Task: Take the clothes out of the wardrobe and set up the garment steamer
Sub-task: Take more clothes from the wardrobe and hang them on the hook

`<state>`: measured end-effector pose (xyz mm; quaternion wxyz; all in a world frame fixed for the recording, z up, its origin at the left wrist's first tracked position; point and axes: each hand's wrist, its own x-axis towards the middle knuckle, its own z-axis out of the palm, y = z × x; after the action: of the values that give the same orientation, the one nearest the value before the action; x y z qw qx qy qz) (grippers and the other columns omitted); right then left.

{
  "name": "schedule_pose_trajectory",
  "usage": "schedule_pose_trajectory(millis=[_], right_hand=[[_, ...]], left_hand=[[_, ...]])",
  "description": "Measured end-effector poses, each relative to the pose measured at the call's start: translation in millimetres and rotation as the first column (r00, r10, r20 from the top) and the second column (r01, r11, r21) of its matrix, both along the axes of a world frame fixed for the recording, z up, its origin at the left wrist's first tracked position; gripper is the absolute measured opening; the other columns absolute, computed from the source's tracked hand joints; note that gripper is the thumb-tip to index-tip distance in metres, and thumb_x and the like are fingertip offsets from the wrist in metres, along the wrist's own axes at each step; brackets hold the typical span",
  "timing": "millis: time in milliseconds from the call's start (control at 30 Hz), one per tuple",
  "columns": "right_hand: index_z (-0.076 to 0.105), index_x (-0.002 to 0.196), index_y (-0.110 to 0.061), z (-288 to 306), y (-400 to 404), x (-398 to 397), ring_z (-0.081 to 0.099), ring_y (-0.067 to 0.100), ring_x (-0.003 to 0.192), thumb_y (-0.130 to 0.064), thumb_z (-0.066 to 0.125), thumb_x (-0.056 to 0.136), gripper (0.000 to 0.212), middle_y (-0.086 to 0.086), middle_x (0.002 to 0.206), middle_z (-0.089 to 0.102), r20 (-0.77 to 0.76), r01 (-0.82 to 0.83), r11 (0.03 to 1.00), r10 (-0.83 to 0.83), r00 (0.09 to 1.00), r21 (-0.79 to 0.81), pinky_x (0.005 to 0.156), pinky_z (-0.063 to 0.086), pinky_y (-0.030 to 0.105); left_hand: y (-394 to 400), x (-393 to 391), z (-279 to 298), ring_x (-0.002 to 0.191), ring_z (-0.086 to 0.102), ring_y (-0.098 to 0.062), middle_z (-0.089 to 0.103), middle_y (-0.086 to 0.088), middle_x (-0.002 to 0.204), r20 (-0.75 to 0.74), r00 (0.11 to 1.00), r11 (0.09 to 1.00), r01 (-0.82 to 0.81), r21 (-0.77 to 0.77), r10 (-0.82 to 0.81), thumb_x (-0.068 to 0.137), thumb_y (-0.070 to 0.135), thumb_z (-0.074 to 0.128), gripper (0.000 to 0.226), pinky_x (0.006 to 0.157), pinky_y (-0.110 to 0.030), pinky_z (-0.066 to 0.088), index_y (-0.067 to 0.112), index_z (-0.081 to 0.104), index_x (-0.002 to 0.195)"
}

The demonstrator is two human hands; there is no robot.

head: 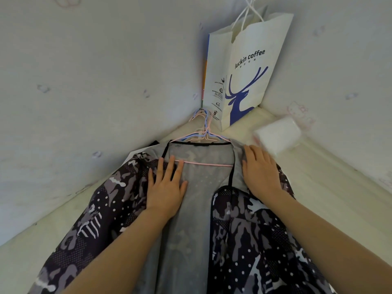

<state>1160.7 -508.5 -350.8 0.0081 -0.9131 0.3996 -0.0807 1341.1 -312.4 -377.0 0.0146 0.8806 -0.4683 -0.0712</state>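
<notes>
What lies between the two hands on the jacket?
In the head view, between the left hand and right hand lies the jacket's grey lining, crossed by a pink hanger bar.

Both arms reach forward, left hand [166,187] and right hand [259,172] flat, fingers straight.

A camouflage-print jacket [110,211] in black, grey and white lies spread open on its back, the pale grey lining facing up. A pink hanger [209,164] sits inside its shoulders, its bar crossing the lining, hook pointing toward the corner.
</notes>
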Motion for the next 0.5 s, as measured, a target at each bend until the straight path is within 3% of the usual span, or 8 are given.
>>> schedule_pose_trajectory(millis=[100,200,267,367,500], right_hand=[[0.048,0.136,-0.008,1.5,22.4,-20.2,0.041,0.037,0.131,-0.033,0.023,0.096,0.054,0.017,0.14,0.046,-0.083,-0.023,0.999,0.026,0.996,0.037,0.108,0.034,0.051],[0.045,0.14,-0.011,3.9,49.7,-38.4,0.035,0.035,0.137,-0.038,0.017,0.096,0.058,0.015,0.145,0.043,-0.102,-0.007,0.996,0.016,0.995,0.085,0.111,0.03,0.051],[0.041,0.143,-0.014,4.6,68.8,-49.5,0.031,0.034,0.14,-0.04,0.016,0.097,0.059,0.013,0.148,0.04,-0.103,-0.001,0.994,0.012,0.995,0.108,0.112,0.028,0.05],[0.033,0.147,-0.016,6.2,98.0,-64.7,0.024,0.031,0.143,-0.042,0.014,0.097,0.059,0.009,0.152,0.033,-0.127,0.005,0.993,0.01,0.992,0.12,0.114,0.025,0.048],[0.037,0.146,-0.014,11.6,143.5,-81.8,0.028,0.03,0.142,-0.043,0.016,0.096,0.06,0.009,0.152,0.035,-0.157,0.049,0.988,-0.026,0.987,0.144,0.113,0.025,0.048]], left_hand=[[-1.9,-7.4,8.6,0.147,-0.013,-0.027,-0.011,0.002,0.161,-0.061,0.997,0.999,-0.04,0.015,0.041,0.101,0.047,0.018,0.06,0.117,-0.053,0.003,0.028,-0.002,0.153],[8.0,-21.7,12.8,0.147,-0.012,-0.03,-0.012,0.001,0.161,-0.106,0.994,1.0,-0.024,0.012,0.025,0.102,0.042,0.021,0.056,0.117,-0.055,0.006,0.029,0.001,0.153],[22.1,-33.4,13.5,0.148,-0.008,-0.03,-0.007,0.0,0.162,-0.11,0.994,1.0,0.011,0.008,-0.01,0.1,0.043,0.011,0.055,0.117,-0.056,0.009,0.03,0.007,0.153],[45.7,-52.7,19.3,0.148,-0.006,-0.025,-0.001,0.002,0.162,-0.152,0.987,0.999,0.045,-0.002,-0.045,0.086,0.048,-0.008,0.073,0.118,-0.049,0.004,0.026,0.008,0.153],[82.2,-87.3,25.8,0.148,-0.006,-0.019,0.0,0.005,0.162,-0.203,0.975,0.996,0.09,0.005,-0.087,0.081,0.05,-0.011,0.077,0.118,-0.041,-0.003,0.024,0.0,0.153]])
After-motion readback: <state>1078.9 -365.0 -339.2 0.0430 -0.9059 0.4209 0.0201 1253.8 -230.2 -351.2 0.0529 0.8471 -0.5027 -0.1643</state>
